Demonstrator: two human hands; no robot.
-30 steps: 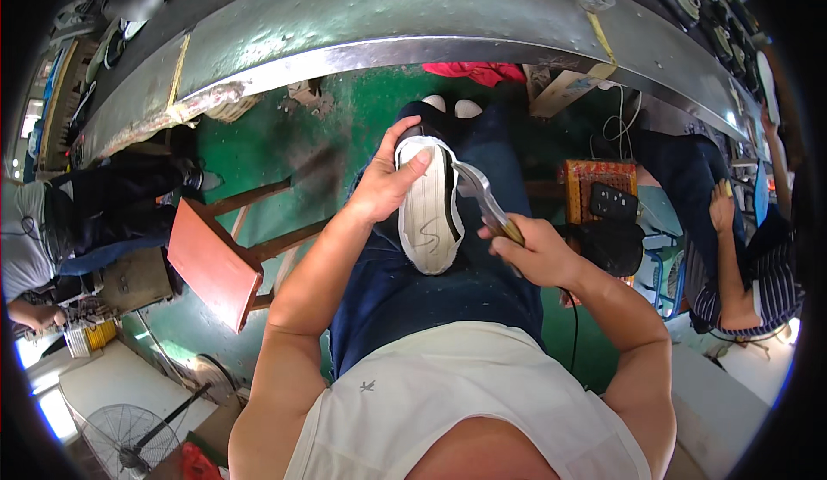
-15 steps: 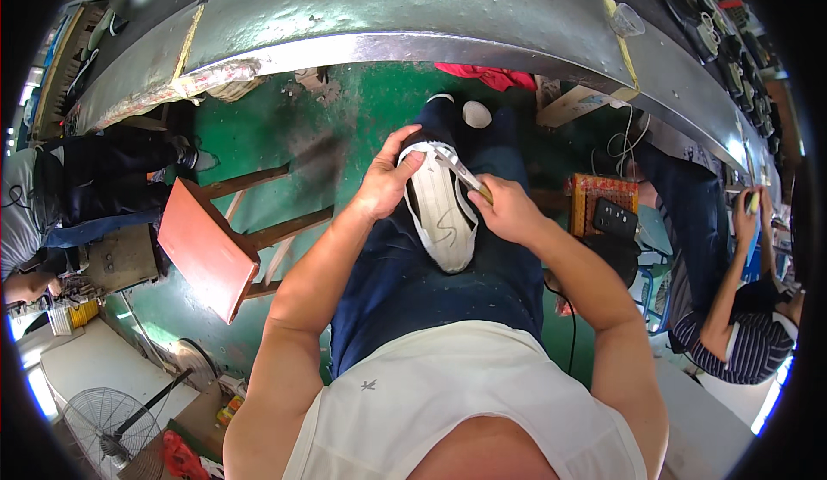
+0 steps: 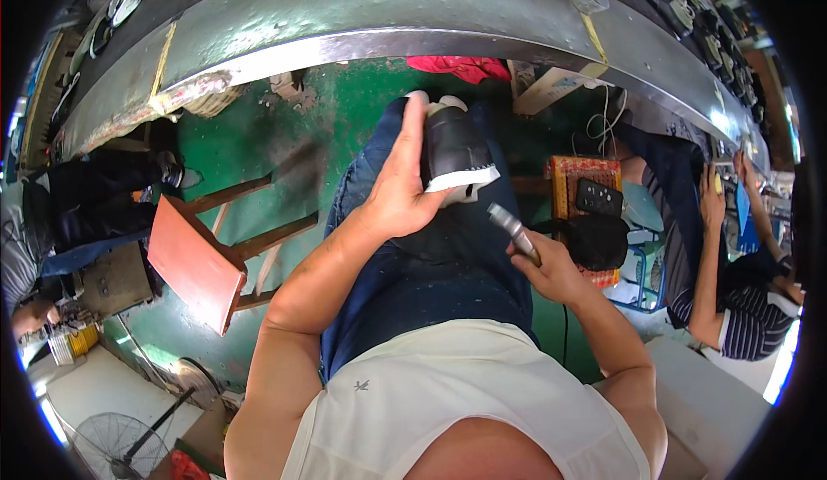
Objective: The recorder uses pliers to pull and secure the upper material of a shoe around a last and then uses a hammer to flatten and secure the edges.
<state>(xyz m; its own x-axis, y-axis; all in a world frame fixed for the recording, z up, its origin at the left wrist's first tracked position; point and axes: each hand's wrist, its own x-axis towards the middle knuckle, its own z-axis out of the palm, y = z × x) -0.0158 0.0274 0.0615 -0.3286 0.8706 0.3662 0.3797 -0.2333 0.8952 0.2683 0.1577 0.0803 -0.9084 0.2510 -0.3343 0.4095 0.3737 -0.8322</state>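
A black shoe upper (image 3: 454, 146) with a white lower edge is gripped in my left hand (image 3: 403, 189), above my lap. My fingers run along its left side, and the thumb lies near the white edge. The pale underside is mostly turned out of sight. My right hand (image 3: 551, 266) is closed around the handle of metal pincers (image 3: 508, 223), a little to the right of the shoe and apart from it. Motion blurs the head of the pincers, so I cannot tell how their jaws stand.
A long metal-topped bench (image 3: 345, 15) curves across the far side, with shoes (image 3: 706, 45) at its right. A red-topped stool (image 3: 194, 260) stands left, a woven seat (image 3: 560, 187) with a black phone-like device (image 3: 599, 196) right. People work on both sides; a fan (image 3: 116, 450) is lower left.
The shoe has been turned from its pale underside to its black upper, in my left hand. My right hand has drawn the pincers off the shoe, back and to the right.
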